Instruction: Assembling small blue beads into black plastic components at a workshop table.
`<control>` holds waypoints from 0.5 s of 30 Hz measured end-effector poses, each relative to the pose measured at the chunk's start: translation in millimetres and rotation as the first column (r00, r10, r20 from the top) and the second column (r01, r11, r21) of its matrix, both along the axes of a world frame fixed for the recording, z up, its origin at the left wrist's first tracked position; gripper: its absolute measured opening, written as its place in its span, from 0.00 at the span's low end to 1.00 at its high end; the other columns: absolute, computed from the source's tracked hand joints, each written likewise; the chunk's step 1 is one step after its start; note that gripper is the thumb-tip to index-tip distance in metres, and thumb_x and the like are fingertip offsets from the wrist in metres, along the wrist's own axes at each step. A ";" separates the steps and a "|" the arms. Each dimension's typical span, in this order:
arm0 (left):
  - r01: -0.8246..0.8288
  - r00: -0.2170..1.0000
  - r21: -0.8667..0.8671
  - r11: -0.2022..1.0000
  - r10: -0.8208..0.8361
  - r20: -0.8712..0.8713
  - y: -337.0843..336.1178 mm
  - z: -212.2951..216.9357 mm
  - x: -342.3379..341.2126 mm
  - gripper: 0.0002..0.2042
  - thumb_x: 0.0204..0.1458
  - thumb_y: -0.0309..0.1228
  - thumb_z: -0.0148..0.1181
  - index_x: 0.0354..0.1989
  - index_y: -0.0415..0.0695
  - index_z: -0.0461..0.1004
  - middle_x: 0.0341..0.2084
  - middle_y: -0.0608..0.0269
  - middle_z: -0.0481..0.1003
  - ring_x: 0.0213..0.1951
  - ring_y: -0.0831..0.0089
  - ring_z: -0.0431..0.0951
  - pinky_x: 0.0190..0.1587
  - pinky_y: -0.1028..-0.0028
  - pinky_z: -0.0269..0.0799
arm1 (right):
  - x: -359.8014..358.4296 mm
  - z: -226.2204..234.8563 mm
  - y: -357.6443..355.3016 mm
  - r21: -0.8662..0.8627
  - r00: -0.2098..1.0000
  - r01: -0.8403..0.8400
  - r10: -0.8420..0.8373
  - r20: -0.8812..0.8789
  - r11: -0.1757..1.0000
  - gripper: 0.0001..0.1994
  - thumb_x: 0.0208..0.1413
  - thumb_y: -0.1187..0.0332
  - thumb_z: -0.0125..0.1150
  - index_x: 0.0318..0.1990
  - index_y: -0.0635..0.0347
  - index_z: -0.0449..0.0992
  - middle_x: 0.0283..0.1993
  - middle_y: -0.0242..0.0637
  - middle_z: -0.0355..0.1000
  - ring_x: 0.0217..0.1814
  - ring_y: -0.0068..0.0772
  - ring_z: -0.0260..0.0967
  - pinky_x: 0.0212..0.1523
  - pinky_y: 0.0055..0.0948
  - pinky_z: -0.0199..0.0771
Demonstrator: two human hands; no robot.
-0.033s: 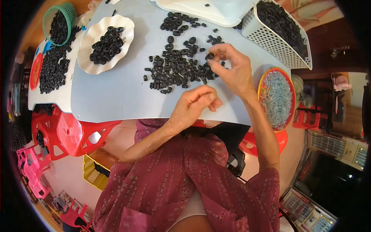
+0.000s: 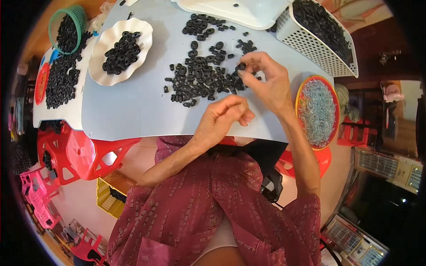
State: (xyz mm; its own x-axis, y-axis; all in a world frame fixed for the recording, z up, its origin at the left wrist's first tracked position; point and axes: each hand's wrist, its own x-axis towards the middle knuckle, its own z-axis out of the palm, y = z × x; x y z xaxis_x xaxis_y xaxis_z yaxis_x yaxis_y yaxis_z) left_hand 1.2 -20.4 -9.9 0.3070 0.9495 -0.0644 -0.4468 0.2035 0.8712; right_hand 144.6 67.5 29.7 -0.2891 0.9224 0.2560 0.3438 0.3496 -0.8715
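Observation:
Between the thumb and forefinger of my right hand [image 2: 267, 80] is a small black plastic part [image 2: 241, 66], held just above the right side of a loose pile of black plastic parts [image 2: 197, 76]. My left hand [image 2: 223, 117] hovers over the near edge of the grey-blue table [image 2: 128, 115], its fingers curled in against the thumb. Whatever those fingers might hold is hidden. The pile mixes oval pieces with holes and smaller blocky pieces. A white scalloped dish [image 2: 100, 71] at the left carries more black parts [image 2: 122, 52].
At the right stand a perforated basket [image 2: 310, 51] full of black parts and a red-yellow tray [image 2: 336, 116] of clear bluish bits. A white tray [image 2: 239, 13] lies at the back. Far left, a green basket [image 2: 80, 20] tips beside spilled parts. Red stools [image 2: 82, 153] stand below.

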 end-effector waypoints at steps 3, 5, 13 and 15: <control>-0.174 0.960 0.106 0.979 0.192 -0.202 1.4 9.8 5.4 0.12 0.57 0.26 0.51 0.49 0.37 0.65 0.31 0.58 0.76 0.32 0.76 0.75 0.37 0.76 0.71 | 6.9 -0.7 -27.6 -0.075 0.993 0.041 -0.049 -0.105 0.996 0.11 0.44 0.76 0.64 0.38 0.62 0.74 0.25 0.28 0.70 0.30 0.19 0.66 0.38 0.21 0.69; -0.184 0.876 0.343 0.921 0.312 -0.367 0.5 7.9 5.5 0.18 0.54 0.22 0.53 0.53 0.38 0.62 0.33 0.56 0.76 0.34 0.73 0.77 0.39 0.75 0.72 | 8.0 -5.8 -44.5 -0.027 0.981 0.060 -0.064 -0.183 0.998 0.10 0.44 0.76 0.65 0.37 0.63 0.74 0.25 0.28 0.70 0.30 0.18 0.66 0.37 0.21 0.69; -0.004 0.783 0.473 0.881 0.297 -0.546 -6.4 8.5 14.4 0.13 0.54 0.20 0.54 0.48 0.37 0.68 0.29 0.52 0.76 0.32 0.68 0.78 0.36 0.72 0.73 | 29.2 -9.3 -79.9 -0.098 0.973 0.094 -0.112 -0.201 0.991 0.06 0.47 0.76 0.64 0.33 0.64 0.75 0.26 0.34 0.73 0.27 0.22 0.69 0.31 0.22 0.70; 0.016 0.843 0.337 0.941 0.168 -0.511 -7.1 5.1 15.2 0.10 0.58 0.25 0.50 0.46 0.35 0.69 0.29 0.54 0.77 0.31 0.72 0.77 0.36 0.73 0.72 | 42.1 -0.3 -74.9 -0.005 0.993 0.114 -0.114 0.028 0.993 0.05 0.48 0.75 0.63 0.33 0.64 0.76 0.27 0.37 0.74 0.27 0.24 0.71 0.30 0.24 0.70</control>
